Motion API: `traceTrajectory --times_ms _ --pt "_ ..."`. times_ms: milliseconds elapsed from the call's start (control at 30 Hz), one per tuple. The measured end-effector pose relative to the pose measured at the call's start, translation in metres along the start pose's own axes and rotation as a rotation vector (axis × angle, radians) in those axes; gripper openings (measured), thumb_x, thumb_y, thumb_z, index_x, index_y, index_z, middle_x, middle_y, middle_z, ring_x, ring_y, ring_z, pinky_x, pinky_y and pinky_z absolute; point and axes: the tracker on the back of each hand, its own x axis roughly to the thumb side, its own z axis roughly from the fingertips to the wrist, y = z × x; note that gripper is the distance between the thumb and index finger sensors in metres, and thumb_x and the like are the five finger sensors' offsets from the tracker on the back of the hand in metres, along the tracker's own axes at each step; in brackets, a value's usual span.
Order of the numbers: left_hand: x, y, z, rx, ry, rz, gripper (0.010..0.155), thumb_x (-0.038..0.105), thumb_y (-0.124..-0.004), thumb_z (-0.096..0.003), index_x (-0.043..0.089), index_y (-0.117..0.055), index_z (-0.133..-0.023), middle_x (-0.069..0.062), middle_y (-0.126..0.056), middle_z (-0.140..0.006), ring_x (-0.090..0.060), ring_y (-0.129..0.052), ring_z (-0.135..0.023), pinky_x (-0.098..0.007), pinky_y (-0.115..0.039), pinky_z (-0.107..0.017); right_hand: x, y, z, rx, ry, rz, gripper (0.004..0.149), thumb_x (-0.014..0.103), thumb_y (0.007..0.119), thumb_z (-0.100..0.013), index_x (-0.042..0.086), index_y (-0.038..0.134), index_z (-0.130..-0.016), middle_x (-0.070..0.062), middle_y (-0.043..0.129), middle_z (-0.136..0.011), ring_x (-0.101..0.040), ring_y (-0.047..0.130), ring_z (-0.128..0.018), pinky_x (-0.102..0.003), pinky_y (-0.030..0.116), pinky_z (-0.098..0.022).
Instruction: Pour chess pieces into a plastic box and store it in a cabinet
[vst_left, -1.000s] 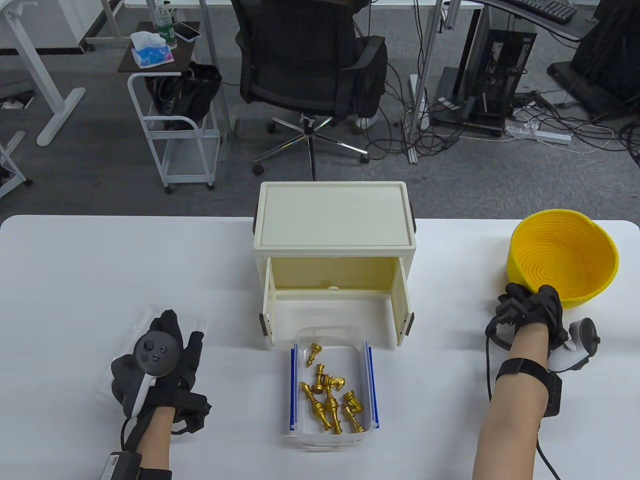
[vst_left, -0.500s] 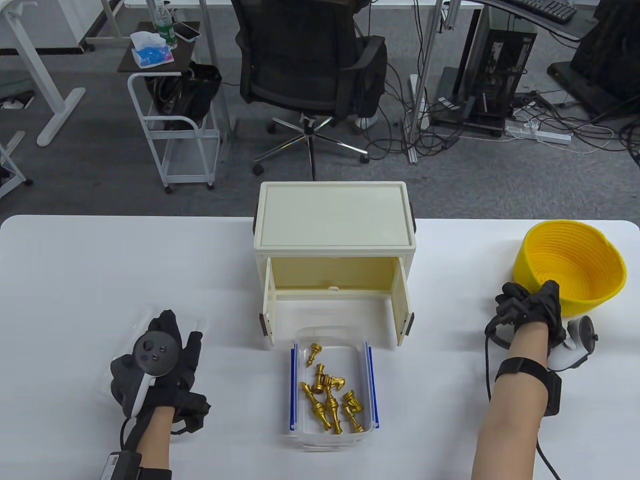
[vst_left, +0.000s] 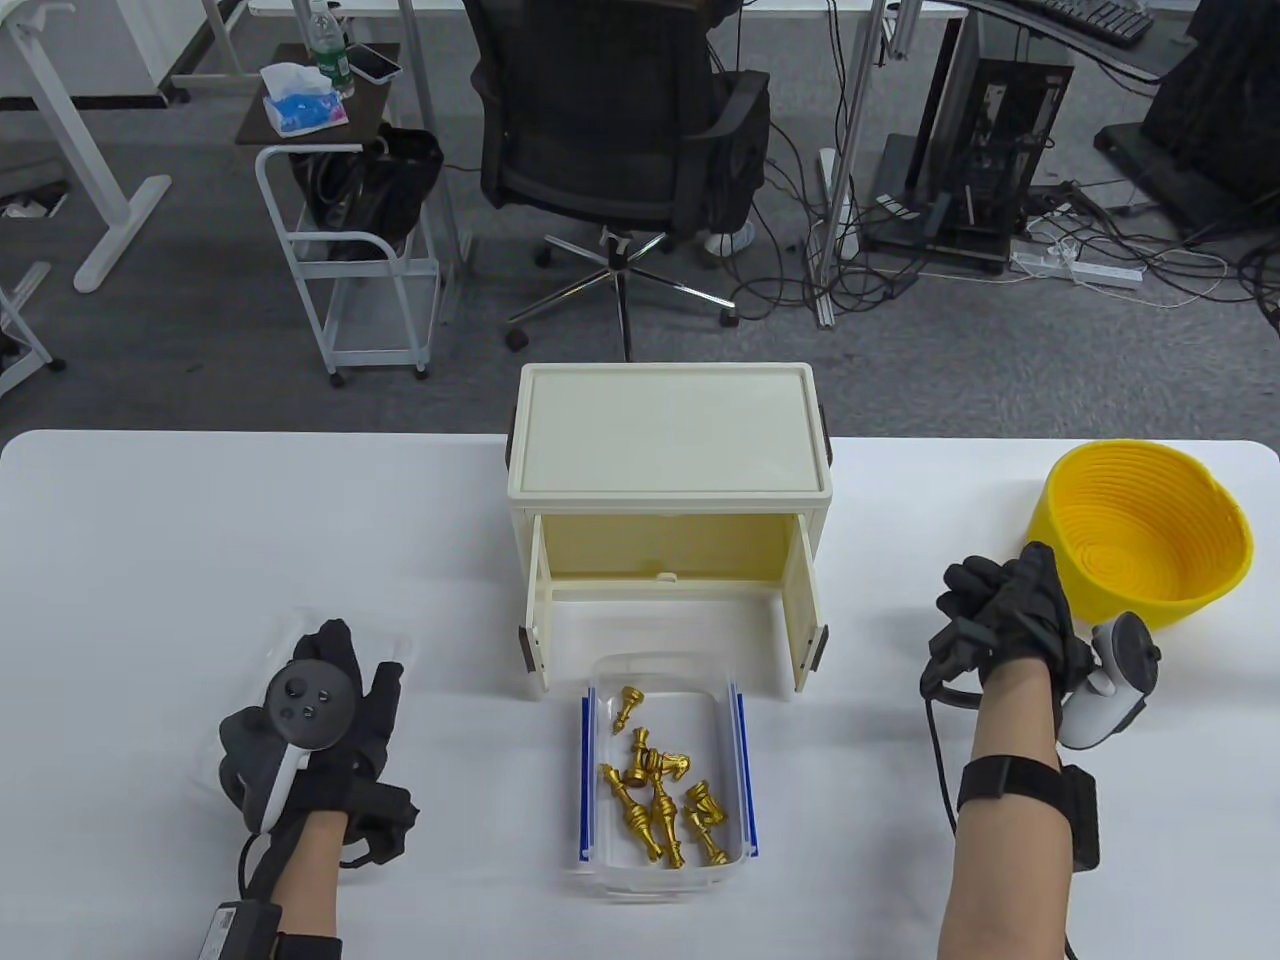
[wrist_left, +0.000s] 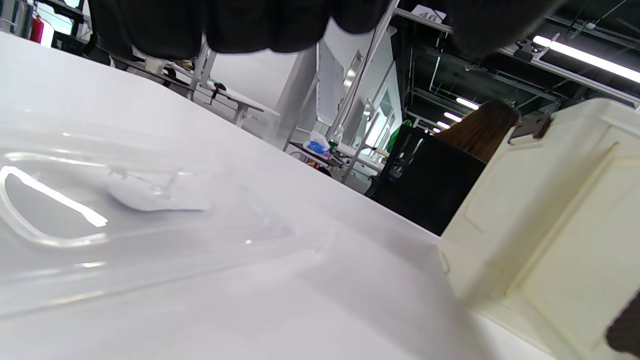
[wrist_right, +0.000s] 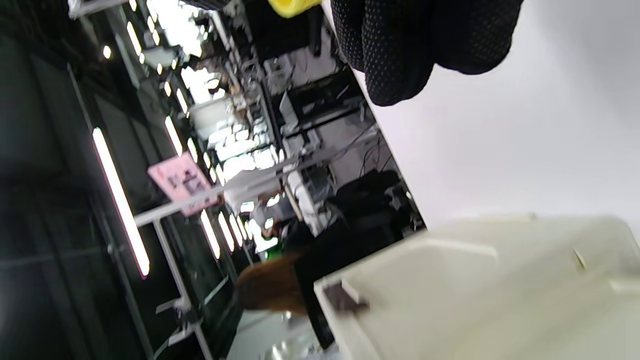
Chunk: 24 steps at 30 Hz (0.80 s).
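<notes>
A clear plastic box (vst_left: 596, 700) with blue side clips holds several gold chess pieces (vst_left: 655, 795). It sits just in front of the cream cabinet (vst_left: 668, 430), whose two doors stand open. My left hand (vst_left: 365, 665) rests flat on the box's clear lid (vst_left: 290, 640) at the table's left; the lid also shows in the left wrist view (wrist_left: 125, 225). My right hand (vst_left: 985, 590) is empty, fingers loosely curled, just left of the empty yellow woven basket (vst_left: 1150, 530) and apart from it.
The cabinet's open doors (vst_left: 808, 610) flank the box's far end. The cabinet side shows in the left wrist view (wrist_left: 550, 225) and the right wrist view (wrist_right: 475, 280). The basket stands near the table's back right corner. An office chair (vst_left: 620, 110) stands behind the table.
My right hand has let go of the yellow basket's rim and moved left and slightly back. The basket settled upright. My left hand stayed on the lid.
</notes>
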Motion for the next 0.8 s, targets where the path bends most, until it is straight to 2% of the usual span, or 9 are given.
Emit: traceTrajectory --times_ms 133,233,467,533,633,800 --pt "-0.002 0.001 0.0 -0.002 0.012 -0.016 0.072 0.052 -0.059 -0.0588 0.015 -0.031 -0.114 -0.024 -0.035 -0.121 -0.052 -0.043 -0.108 -0.067 -0.054 -0.074 0.018 0.035 0.04 0.132 -0.067 0.169 0.076 0.044 0.05 -0.07 -0.015 0.022 -0.108 -0.038 0.054 -0.1 -0.05 0.071 -0.085 -0.059 0.069 -0.064" --pt "-0.002 0.003 0.002 0.006 0.009 -0.001 0.072 0.052 -0.059 -0.0588 0.014 -0.032 -0.114 -0.025 -0.035 -0.121 -0.052 -0.043 -0.108 -0.067 -0.054 -0.074 0.028 0.06 0.079 0.214 -0.175 0.349 0.079 0.046 0.054 -0.069 -0.014 0.021 -0.109 -0.04 0.049 -0.103 -0.059 0.061 -0.09 -0.065 0.064 -0.065" --pt "-0.007 -0.002 -0.003 -0.011 0.052 -0.054 0.073 0.052 -0.059 -0.0586 0.014 -0.031 -0.114 -0.023 -0.031 -0.122 -0.051 -0.037 -0.109 -0.067 -0.051 -0.075 0.027 0.109 0.164 0.197 -0.567 0.825 0.081 0.047 0.059 -0.067 -0.013 0.026 -0.111 -0.042 0.047 -0.105 -0.065 0.052 -0.092 -0.069 0.062 -0.065" --pt "-0.013 -0.006 -0.006 -0.031 0.089 -0.087 0.074 0.053 -0.06 -0.0585 0.014 -0.03 -0.114 -0.023 -0.029 -0.122 -0.051 -0.035 -0.109 -0.068 -0.05 -0.075 0.017 0.12 0.18 0.194 -0.643 0.9 0.081 0.047 0.059 -0.067 -0.012 0.027 -0.111 -0.042 0.048 -0.105 -0.065 0.052 -0.093 -0.069 0.062 -0.065" --pt "-0.022 -0.016 -0.011 -0.081 0.15 -0.132 0.076 0.054 -0.06 -0.0584 0.012 -0.029 -0.114 -0.024 -0.026 -0.122 -0.051 -0.031 -0.109 -0.069 -0.047 -0.075 0.001 0.134 0.188 0.23 -0.708 0.962 0.079 0.048 0.059 -0.066 -0.011 0.031 -0.112 -0.041 0.051 -0.105 -0.065 0.053 -0.093 -0.069 0.063 -0.065" --pt "-0.035 -0.036 -0.021 -0.213 0.214 -0.234 0.081 0.058 -0.061 -0.0566 0.011 -0.027 -0.114 -0.023 -0.023 -0.121 -0.049 -0.027 -0.109 -0.069 -0.044 -0.076 -0.024 0.148 0.186 0.317 -0.689 1.049 0.078 0.047 0.06 -0.066 -0.01 0.032 -0.112 -0.04 0.052 -0.105 -0.064 0.054 -0.093 -0.069 0.063 -0.065"
